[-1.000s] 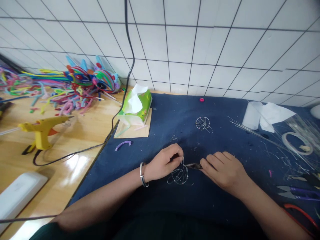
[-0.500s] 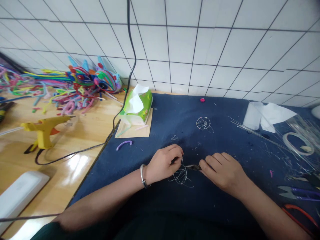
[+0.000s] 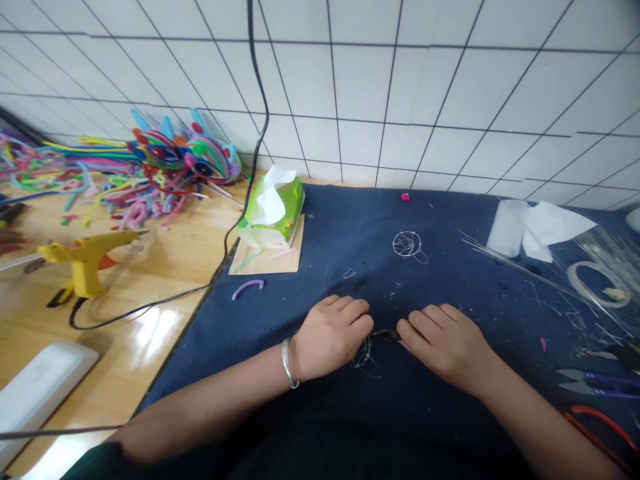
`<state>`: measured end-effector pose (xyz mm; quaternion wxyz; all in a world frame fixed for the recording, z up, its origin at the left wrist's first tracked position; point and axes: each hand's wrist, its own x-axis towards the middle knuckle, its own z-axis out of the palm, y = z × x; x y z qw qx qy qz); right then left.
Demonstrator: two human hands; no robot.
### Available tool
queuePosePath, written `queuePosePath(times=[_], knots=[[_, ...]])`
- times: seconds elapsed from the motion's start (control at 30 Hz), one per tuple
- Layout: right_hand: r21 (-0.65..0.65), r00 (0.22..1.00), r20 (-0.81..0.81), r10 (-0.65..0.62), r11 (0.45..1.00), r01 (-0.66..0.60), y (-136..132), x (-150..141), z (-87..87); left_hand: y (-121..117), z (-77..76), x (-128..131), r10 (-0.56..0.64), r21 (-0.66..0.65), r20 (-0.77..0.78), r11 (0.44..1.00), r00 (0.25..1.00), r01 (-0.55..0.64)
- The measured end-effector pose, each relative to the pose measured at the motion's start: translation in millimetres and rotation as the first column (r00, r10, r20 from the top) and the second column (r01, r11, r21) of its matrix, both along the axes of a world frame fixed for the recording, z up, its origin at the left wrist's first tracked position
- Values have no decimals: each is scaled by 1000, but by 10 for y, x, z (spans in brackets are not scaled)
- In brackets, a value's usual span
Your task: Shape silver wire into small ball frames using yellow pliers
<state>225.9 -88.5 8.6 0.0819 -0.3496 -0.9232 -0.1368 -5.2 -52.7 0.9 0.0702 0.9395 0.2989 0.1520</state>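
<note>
My left hand (image 3: 333, 337) is closed on a small wire frame (image 3: 367, 357), whose thin silvery loops stick out below the fingers. The rest of that frame is hidden behind the hand. From the right, my right hand (image 3: 445, 343) grips a pair of pliers (image 3: 386, 335); their dark jaws reach to the left fingers at the wire. The handles are covered by the palm. Beyond both hands, a round wire piece (image 3: 407, 244) lies on the dark blue cloth (image 3: 345, 227).
A tissue pack (image 3: 277, 203), a yellow glue gun (image 3: 85, 257) with its cord and colourful pipe cleaners (image 3: 145, 193) are on the left. Purple snips (image 3: 595, 383), red-handled tool (image 3: 603, 423), a tape roll (image 3: 597, 285) and wires (image 3: 520, 263) lie right. Another person's hand (image 3: 9, 241) shows at the left edge.
My left hand has turned over and closed lower around the wire frame, hiding more of it. My right hand and the pliers stay nearly in place. Another person's hand has appeared at far left.
</note>
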Motion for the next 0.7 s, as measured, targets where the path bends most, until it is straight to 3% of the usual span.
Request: queuePosePath(times=[0.17, 0.4, 0.5, 0.7], knots=[[-41, 1000, -21, -20, 999, 19, 21, 23, -1, 89, 15, -24, -63, -168, 80, 983, 995, 76], [-110, 997, -31, -65, 992, 61, 80, 52, 6, 160, 13, -37, 101, -522, 351, 847, 931, 104], [-147, 993, -9, -114, 983, 111, 117, 81, -6, 179, 33, -52, 121, -557, 362, 823, 924, 111], [-220, 952, -115, -283, 942, 254, 120, 93, 41, 198, 80, -77, 109, -521, 305, 850, 946, 70]])
